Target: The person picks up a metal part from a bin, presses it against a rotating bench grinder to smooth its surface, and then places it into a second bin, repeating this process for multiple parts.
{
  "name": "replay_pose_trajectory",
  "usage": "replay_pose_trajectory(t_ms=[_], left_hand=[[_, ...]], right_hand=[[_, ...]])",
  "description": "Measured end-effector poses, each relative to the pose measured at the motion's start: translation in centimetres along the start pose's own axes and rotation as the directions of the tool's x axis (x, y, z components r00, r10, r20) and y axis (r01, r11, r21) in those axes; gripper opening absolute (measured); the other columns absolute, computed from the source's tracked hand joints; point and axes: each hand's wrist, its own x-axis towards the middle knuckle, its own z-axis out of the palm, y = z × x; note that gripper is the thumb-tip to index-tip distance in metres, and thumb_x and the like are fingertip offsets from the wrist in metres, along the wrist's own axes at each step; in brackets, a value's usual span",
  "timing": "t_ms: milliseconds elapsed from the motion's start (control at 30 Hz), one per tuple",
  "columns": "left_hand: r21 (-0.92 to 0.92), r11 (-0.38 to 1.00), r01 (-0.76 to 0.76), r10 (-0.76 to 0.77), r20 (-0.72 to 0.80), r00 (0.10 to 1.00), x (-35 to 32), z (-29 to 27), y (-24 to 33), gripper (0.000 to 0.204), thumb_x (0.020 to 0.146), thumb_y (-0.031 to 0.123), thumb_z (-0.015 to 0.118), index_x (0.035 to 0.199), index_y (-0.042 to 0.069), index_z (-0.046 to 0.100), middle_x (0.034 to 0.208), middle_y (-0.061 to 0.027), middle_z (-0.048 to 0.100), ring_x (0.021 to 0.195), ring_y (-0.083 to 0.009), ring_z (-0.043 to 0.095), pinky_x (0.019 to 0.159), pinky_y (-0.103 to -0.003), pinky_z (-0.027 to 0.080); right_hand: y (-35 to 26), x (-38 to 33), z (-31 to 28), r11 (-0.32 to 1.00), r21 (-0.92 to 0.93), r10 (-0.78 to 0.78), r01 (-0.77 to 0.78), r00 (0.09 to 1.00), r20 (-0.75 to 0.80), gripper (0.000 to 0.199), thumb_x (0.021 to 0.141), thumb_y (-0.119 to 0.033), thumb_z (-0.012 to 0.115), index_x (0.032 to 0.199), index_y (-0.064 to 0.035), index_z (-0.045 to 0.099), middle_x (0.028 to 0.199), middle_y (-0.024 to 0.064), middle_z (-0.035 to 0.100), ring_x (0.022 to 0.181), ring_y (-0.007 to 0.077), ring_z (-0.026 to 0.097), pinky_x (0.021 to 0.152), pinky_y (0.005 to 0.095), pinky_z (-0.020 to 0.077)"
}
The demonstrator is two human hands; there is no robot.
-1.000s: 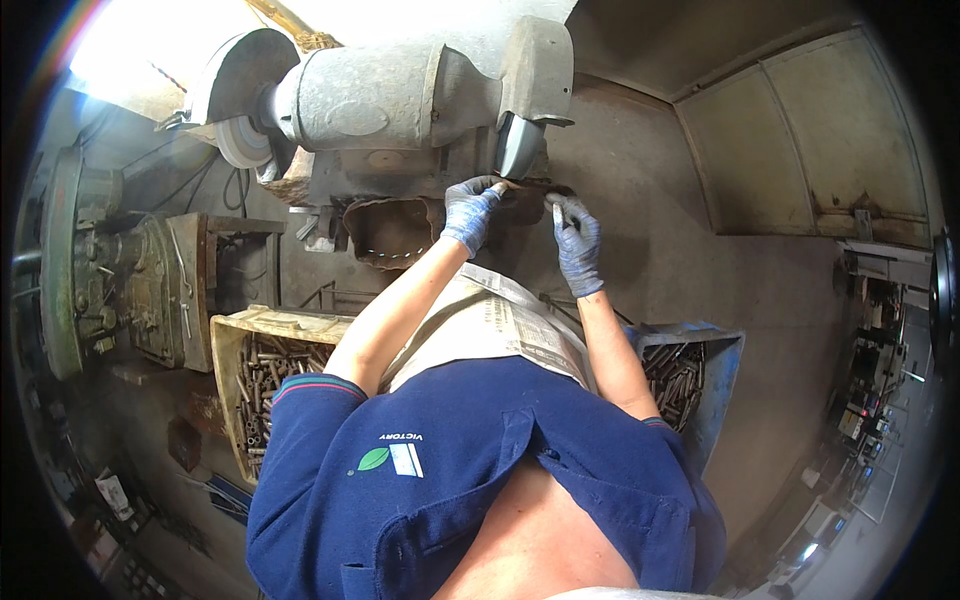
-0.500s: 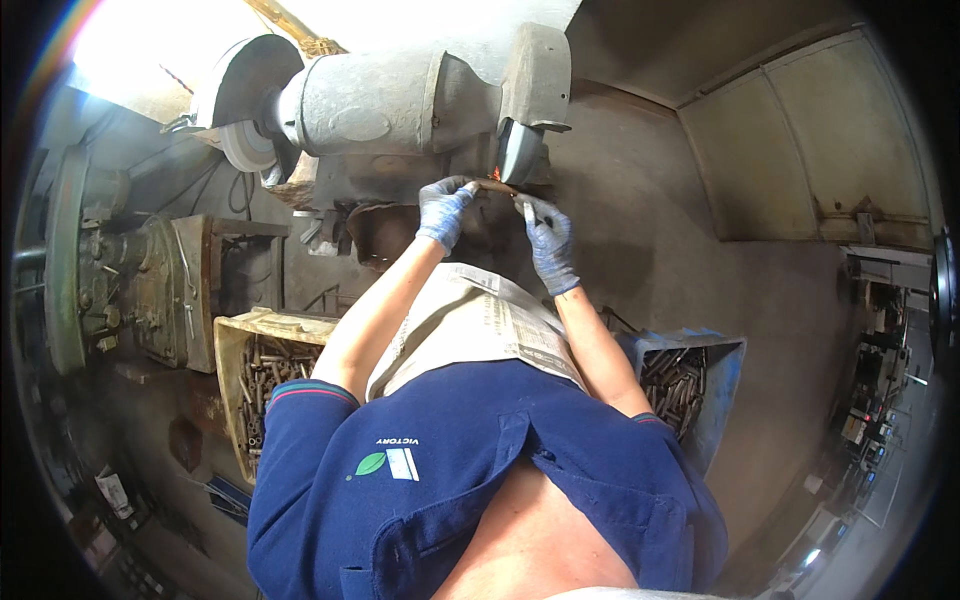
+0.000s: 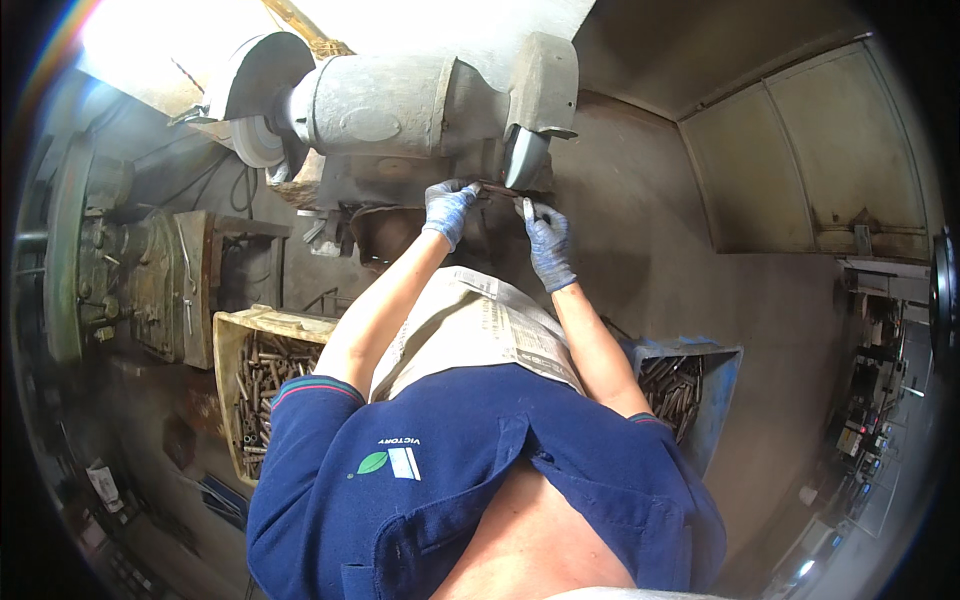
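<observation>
A slim dark metal rod (image 3: 499, 190) spans the space between my two gloved hands. My left hand (image 3: 450, 210) pinches its left end, and my right hand (image 3: 546, 240) grips its right end, both in blue-grey gloves. Just above the rod is the right-hand wheel (image 3: 526, 158) of a grey bench grinder (image 3: 385, 105), under its metal guard. I cannot tell whether rod and wheel touch. No sparks show.
A white wheel (image 3: 257, 142) sits at the grinder's left end. Crates of small metal parts flank me: a yellowish one (image 3: 226, 390) on the left, a blue one (image 3: 722, 405) on the right. Green machinery (image 3: 150, 285) stands far left.
Orange sparks at the right-hand wheel have gone. The rod's position has shifted slightly, and both hands still hold it. The whole view has moved a little.
</observation>
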Motion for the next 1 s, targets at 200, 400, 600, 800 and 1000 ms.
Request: replay_pose_trajectory(t_ms=[200, 400, 600, 800, 1000], left_hand=[[-0.056, 0.994, -0.093, 0.092, -0.021, 0.996, 2.1, -2.6, -2.1, 0.01, 0.083, 0.008, 0.065, 0.089, 0.0, 0.065, 0.078, -0.0052, 0.066, 0.062, -0.0124, 0.058, 0.057, -0.026, 0.048], [-0.161, 0.978, -0.13, 0.151, 0.131, 0.98, -1.5, -3.2, 0.0, 0.015, 0.082, 0.005, 0.065, 0.094, -0.002, 0.066, 0.082, -0.004, 0.066, 0.069, -0.0085, 0.057, 0.064, -0.022, 0.046], [-0.086, 0.931, -0.356, 0.365, 0.289, 0.885, -6.2, -2.4, 1.9, 0.017, 0.081, -0.003, 0.064, 0.097, -0.003, 0.066, 0.084, -0.0055, 0.068, 0.075, -0.0094, 0.062, 0.071, -0.023, 0.051], [-0.142, 0.854, -0.501, 0.516, 0.362, 0.776, -8.8, -1.2, 3.7, 0.02, 0.079, -0.005, 0.065, 0.099, -0.003, 0.066, 0.096, -0.009, 0.067, 0.083, -0.0095, 0.062, 0.077, -0.023, 0.05], [-0.1, 0.764, -0.637, 0.623, 0.37, 0.689, -9.0, -0.6, 3.6, 0.021, 0.077, -0.005, 0.066, 0.098, -0.002, 0.067, 0.096, -0.0088, 0.068, 0.085, -0.0113, 0.062, 0.079, -0.024, 0.05]], right_hand=[[0.0, -0.2, 1.9, 0.998, 0.061, 0.025, -0.028, 0.999, 0.048, 0.019, 0.085, -0.011, 0.063, 0.099, 0.0023, 0.066, 0.095, 0.0059, 0.067, 0.089, 0.0102, 0.059, 0.083, 0.0253, 0.0461], [-2.3, -2.6, 0.5, 0.892, -0.252, -0.335, 0.374, 0.924, 0.186, 0.022, 0.085, -0.002, 0.056, 0.106, 0.0019, 0.064, 0.111, 0.0129, 0.061, 0.102, 0.0188, 0.058, 0.093, 0.03, 0.0443], [-8.1, -7.6, -1.1, 0.811, -0.254, -0.495, 0.527, 0.85, 0.183, 0.031, 0.083, -0.014, 0.063, 0.11, 0.001, 0.062, 0.118, 0.0158, 0.057, 0.112, 0.0234, 0.053, 0.095, 0.0324, 0.0413], [-10.1, -9.0, -2.2, 0.698, -0.329, -0.611, 0.636, 0.769, 0.19, 0.037, 0.081, -0.023, 0.066, 0.107, 0.0027, 0.063, 0.117, 0.016, 0.057, 0.114, 0.028, 0.051, 0.098, 0.0382, 0.0383], [-11.3, -9.8, -2.5, 0.661, -0.362, -0.645, 0.658, 0.744, 0.174, 0.039, 0.078, -0.024, 0.067, 0.106, 0.0024, 0.064, 0.115, 0.0162, 0.057, 0.111, 0.028, 0.052, 0.098, 0.0382, 0.0386]])
